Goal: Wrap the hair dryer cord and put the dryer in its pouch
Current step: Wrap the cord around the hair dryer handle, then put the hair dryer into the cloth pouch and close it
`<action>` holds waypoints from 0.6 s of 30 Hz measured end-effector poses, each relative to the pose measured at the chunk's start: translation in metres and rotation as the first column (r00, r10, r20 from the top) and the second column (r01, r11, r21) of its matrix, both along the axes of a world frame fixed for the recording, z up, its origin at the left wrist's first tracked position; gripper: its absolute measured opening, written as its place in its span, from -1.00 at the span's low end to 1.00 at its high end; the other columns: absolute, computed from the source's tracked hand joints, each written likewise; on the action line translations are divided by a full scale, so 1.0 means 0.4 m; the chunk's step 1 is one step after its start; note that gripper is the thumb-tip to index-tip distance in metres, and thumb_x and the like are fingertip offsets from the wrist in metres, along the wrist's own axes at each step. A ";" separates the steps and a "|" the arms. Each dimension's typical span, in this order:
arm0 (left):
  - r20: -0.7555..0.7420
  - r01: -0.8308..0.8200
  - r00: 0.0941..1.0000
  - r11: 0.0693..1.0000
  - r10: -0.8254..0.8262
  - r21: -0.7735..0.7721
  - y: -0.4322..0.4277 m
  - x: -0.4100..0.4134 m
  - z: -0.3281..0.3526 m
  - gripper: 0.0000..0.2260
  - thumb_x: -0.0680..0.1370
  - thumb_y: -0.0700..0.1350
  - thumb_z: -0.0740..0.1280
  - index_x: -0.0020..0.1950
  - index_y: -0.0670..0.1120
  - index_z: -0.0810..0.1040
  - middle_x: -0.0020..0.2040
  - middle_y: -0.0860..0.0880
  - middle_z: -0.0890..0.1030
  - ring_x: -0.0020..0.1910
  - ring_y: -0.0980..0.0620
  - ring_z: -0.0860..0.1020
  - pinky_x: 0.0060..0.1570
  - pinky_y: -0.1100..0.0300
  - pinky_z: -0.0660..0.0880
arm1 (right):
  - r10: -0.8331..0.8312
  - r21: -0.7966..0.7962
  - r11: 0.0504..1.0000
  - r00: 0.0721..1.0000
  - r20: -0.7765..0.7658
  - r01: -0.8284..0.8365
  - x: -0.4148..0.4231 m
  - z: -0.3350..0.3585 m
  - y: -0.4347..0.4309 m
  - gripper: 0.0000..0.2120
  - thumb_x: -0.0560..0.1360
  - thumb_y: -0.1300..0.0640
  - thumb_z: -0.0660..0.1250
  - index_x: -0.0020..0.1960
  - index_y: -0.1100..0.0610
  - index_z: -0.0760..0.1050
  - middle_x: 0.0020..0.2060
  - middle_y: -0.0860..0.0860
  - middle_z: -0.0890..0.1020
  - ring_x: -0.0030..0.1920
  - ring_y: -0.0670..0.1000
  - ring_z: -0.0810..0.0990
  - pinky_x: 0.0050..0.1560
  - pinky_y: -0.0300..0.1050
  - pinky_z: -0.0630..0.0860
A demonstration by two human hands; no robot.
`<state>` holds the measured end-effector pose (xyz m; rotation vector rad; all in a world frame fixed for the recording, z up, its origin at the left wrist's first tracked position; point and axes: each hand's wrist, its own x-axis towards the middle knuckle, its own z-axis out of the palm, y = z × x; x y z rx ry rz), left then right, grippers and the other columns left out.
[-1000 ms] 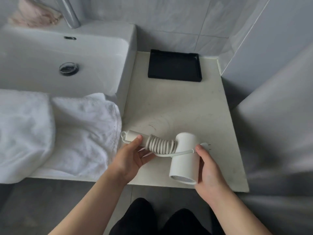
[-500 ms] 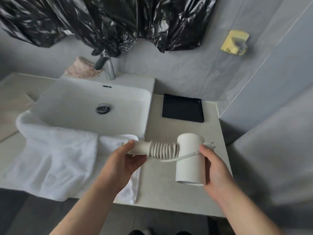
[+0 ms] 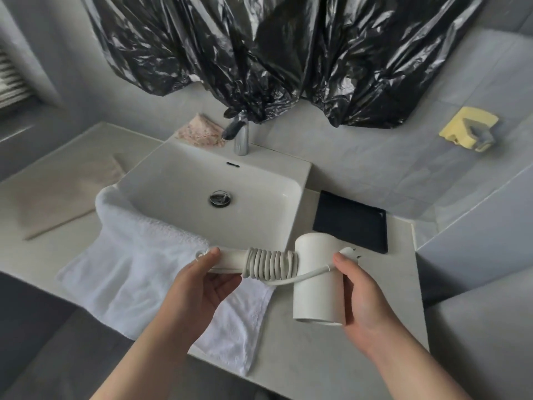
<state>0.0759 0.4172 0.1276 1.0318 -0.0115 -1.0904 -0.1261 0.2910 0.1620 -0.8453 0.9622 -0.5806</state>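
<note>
I hold a white hair dryer (image 3: 317,278) level above the counter, its barrel pointing down toward me. Its white cord (image 3: 269,264) is coiled in tight turns around the handle, with the last stretch running across the barrel to the plug (image 3: 350,252) at the right. My left hand (image 3: 202,287) grips the end of the handle. My right hand (image 3: 360,295) clasps the barrel's right side and pins the cord near the plug. A beige flat cloth piece (image 3: 66,197) lies on the counter at far left; I cannot tell if it is the pouch.
A white sink (image 3: 178,186) with a chrome tap (image 3: 240,137) sits behind the dryer, a white towel (image 3: 150,269) draped over its front edge. A black tray (image 3: 352,220) rests at the back right of the counter. Black plastic bags (image 3: 259,53) hang above.
The camera view has tilted upward, bringing the bags, tap and wall into sight. Both hands keep the same hold on the dryer, which is lifted slightly off the counter.
</note>
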 end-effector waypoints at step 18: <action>0.005 -0.457 0.889 0.885 0.459 0.086 0.260 0.200 0.069 -0.83 0.62 -0.14 0.27 0.08 -0.23 0.54 -0.18 -0.18 0.70 -0.24 -0.06 0.70 -0.24 0.14 0.65 | 0.477 0.094 0.872 0.877 0.057 -0.481 0.395 -0.001 0.070 -0.59 0.33 -0.06 0.35 0.07 0.16 0.63 -0.13 0.17 0.73 -0.16 0.13 0.68 -0.04 0.11 0.56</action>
